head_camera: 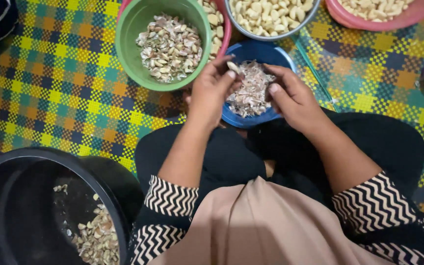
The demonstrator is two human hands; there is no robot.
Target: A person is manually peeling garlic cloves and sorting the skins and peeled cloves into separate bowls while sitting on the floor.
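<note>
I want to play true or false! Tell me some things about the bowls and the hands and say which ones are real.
1. The left hand pinches a pale peeled clove at its fingertips. True.
2. The blue bowl under the hands is full of water. False: it holds papery skins.
3. The green bowl holds shells and skins. True.
4. The right hand grips a knife. False: no knife shows; its fingers curl over the blue bowl.
5. The mat is plain white. False: it is checked in yellow, green, blue and orange.
6. The grey bowl holds pale peeled pieces. True.
</note>
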